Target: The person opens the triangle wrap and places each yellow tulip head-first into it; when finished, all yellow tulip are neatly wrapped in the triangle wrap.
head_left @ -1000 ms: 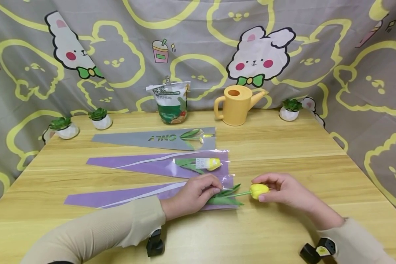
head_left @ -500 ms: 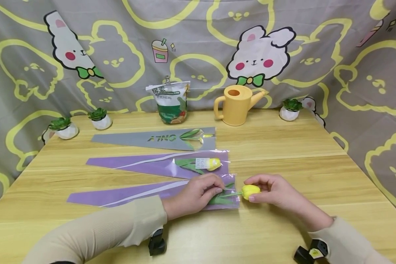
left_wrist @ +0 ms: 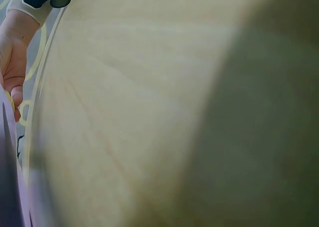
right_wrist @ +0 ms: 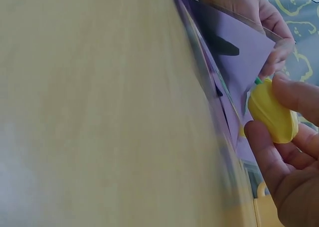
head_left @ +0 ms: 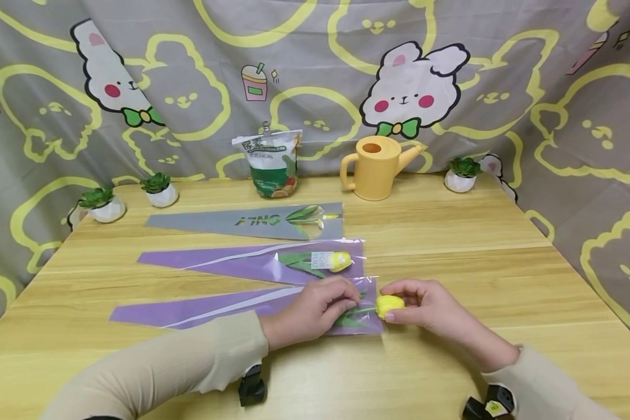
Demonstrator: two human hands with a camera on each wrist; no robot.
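Note:
My right hand (head_left: 433,306) holds an artificial yellow tulip (head_left: 390,307) by its bloom, thumb and fingers on either side of it. The tulip's stem and green leaves lie inside the nearest purple flower sleeve (head_left: 189,307), while the bloom is just outside the open right end. My left hand (head_left: 315,309) pinches the upper layer of that sleeve near this mouth. In the right wrist view, the bloom (right_wrist: 271,110) sits between thumb and fingers beside the purple sleeve (right_wrist: 244,47). The left wrist view shows mostly blurred tabletop, with part of the right hand (left_wrist: 12,62) at its left edge.
Behind lie a purple sleeve (head_left: 231,262) with a yellow tulip and a grey sleeve (head_left: 205,223) with a flower. At the back stand a fertilizer pouch (head_left: 273,166), a yellow watering can (head_left: 376,169) and small potted succulents (head_left: 160,189) (head_left: 102,205) (head_left: 460,175).
My right hand has moved left with the tulip, and its leaves have slid into the sleeve. The sleeve has shifted slightly right. My left hand keeps its pinch, nearly in place.

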